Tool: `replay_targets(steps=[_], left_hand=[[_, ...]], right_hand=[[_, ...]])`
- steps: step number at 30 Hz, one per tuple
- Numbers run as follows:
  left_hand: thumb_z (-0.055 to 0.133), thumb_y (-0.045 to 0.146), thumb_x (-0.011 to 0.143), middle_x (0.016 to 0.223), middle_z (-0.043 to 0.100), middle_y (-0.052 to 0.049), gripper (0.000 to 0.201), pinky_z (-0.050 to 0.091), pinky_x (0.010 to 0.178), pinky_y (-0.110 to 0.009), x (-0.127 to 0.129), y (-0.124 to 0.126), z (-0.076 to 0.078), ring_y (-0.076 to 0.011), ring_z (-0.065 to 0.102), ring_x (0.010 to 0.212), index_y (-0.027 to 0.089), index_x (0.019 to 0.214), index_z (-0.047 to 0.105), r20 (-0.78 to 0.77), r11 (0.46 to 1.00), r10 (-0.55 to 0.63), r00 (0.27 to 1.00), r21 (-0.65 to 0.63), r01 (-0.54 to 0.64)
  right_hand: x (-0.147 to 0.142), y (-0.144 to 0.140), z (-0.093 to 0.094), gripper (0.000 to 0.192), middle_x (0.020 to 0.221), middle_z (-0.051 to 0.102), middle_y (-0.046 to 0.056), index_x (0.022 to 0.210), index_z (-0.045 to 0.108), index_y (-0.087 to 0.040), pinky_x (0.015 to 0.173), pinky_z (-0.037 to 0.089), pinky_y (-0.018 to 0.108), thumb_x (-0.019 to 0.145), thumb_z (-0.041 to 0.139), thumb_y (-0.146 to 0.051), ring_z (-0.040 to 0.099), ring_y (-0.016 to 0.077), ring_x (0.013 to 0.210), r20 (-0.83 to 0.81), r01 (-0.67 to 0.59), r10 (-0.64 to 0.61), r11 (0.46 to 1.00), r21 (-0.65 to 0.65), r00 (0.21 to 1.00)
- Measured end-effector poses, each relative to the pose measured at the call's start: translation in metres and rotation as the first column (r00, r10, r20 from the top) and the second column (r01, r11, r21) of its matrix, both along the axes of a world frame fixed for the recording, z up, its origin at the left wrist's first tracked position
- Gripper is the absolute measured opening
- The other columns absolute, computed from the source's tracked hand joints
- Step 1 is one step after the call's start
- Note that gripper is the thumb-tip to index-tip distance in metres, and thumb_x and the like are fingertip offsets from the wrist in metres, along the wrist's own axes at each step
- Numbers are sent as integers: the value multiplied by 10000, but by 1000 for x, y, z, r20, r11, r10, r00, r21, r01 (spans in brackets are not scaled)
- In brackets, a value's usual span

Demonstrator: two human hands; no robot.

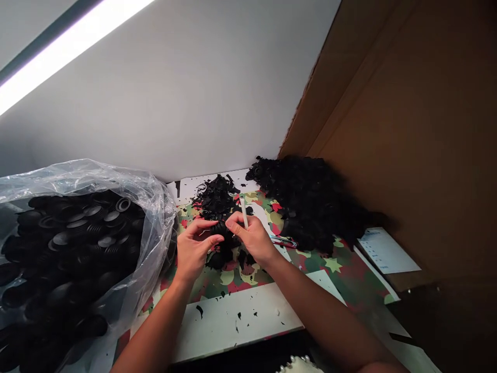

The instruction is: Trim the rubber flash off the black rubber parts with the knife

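Cardboard wall (407, 129) along the right, white wall behind. Clear bag (151, 207) at left, full of black ribbed rubber parts (77, 243), mouth turned toward the hands. Bench top covered with a camouflage-print mat (341, 269); white board (240, 321) laid across the near edge. Large heap of black trimmings (310, 202) at right rear, smaller scrap pile (215, 197) at centre rear, loose flecks on board and mat. Paper sheet (384, 248) at far right, beside the large heap.

Left hand (194, 248) closed on one black ribbed part (222, 228), thumb and fingers pinching its left end. Right hand (252, 235) gripping a thin white tool (244, 212), shaft upright and tilted slightly back, lower end hidden in the fingers; fingertips also touching the part's right end. Part held between both hands, just above the mat, long axis roughly left to right. Both hands touching it, left carrying it. Bag well nearer the left hand, large heap nearer the right.
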State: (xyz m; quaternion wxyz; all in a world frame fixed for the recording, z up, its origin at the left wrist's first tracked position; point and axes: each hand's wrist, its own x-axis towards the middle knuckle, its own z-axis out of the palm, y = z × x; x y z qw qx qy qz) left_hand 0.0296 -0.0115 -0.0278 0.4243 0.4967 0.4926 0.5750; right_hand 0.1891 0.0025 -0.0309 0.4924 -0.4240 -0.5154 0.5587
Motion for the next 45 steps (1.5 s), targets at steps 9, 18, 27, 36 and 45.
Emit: replay_targets(steps=[9, 18, 27, 36, 45], left_hand=[[921, 279, 552, 756, 753, -41, 290, 598, 650, -291, -1, -1, 1, -191, 696, 702, 187, 798, 798, 18, 999, -41, 999, -5, 41], [941, 337, 537, 865, 770, -54, 398, 557, 718, -257, -8, 5, -10, -182, 706, 795, 182, 860, 766, 252, 995, -13, 968, -92, 37], [956, 336, 514, 809, 722, -30, 412, 543, 657, -252, -7, 3, -11, -168, 675, 737, 177, 822, 734, 176, 993, -55, 983, -91, 71], [957, 403, 532, 831, 737, -42, 414, 569, 732, -295, -4, 2, -17, -197, 697, 806, 185, 735, 669, 200, 996, -69, 977, 74, 55], [959, 419, 536, 799, 680, 34, 464, 557, 708, -219, -1, 6, -16, -102, 649, 717, 206, 768, 619, 468, 996, 75, 881, 7, -88]], right_hand=[[1, -1, 1, 400, 610, 459, -40, 666, 576, -208, 532, 348, 255, 818, 668, -566, 397, 115, 563, 11, -8, 7, 998, 56, 1000], [6, -1, -5, 474, 612, 457, -74, 1047, 654, -232, 460, 272, 252, 751, 782, -580, 309, 91, 467, 103, -63, 50, 990, 124, 993], [-1, 0, -8, 161, 728, 653, 9, 723, 672, -226, 647, 460, 297, 843, 690, -332, 581, 176, 681, 184, 123, -190, 939, 320, 964], [9, 24, -24, 98, 639, 586, -17, 692, 530, -233, 603, 365, 288, 773, 583, -242, 527, 179, 603, 321, 291, -344, 935, 203, 882], [22, 32, -34, 141, 567, 474, -50, 647, 497, -240, 555, 309, 266, 730, 592, -302, 431, 159, 542, 313, 340, -350, 936, 88, 883]])
